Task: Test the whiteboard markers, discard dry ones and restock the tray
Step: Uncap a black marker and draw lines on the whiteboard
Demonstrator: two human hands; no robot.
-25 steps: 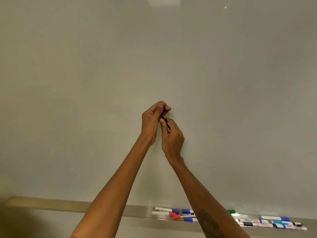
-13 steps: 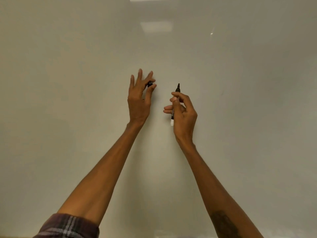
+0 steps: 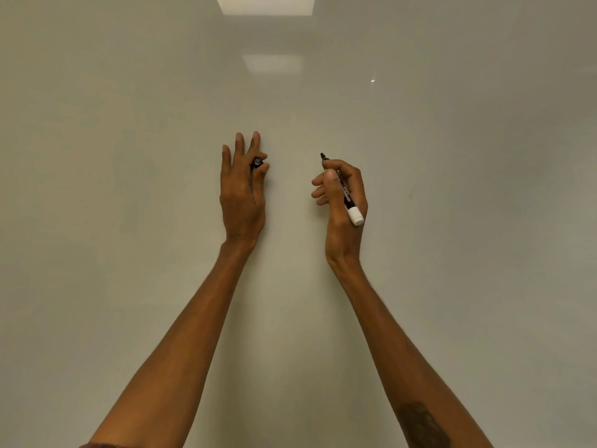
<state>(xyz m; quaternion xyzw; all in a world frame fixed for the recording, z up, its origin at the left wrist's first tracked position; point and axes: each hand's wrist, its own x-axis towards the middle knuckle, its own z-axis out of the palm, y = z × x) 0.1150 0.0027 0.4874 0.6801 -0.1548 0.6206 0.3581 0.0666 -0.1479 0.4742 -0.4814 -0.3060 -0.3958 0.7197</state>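
At whiteboard (image 3: 452, 221) — L hand (image 3: 240, 195) pinches cap (image 3: 257, 162), R hand (image 3: 343, 236) grips marker (image 3: 347, 197) tip-up.

Both arms reach up and forward, bare from below the elbow, hands level and well apart. The left forearm (image 3: 181, 344) rises to a straight wrist. The left hand (image 3: 243, 195) shows its back to the camera, three fingers (image 3: 239, 142) extended upward and slightly spread, while index finger and thumb pinch a small black marker cap (image 3: 257, 162). The right forearm (image 3: 403, 344) bears a dark tattoo (image 3: 421, 425) near the lower edge. The right hand (image 3: 344, 218) grips a whiteboard marker (image 3: 347, 197) in a writing hold, thumb across the barrel, fingers curled, tip pointing up.
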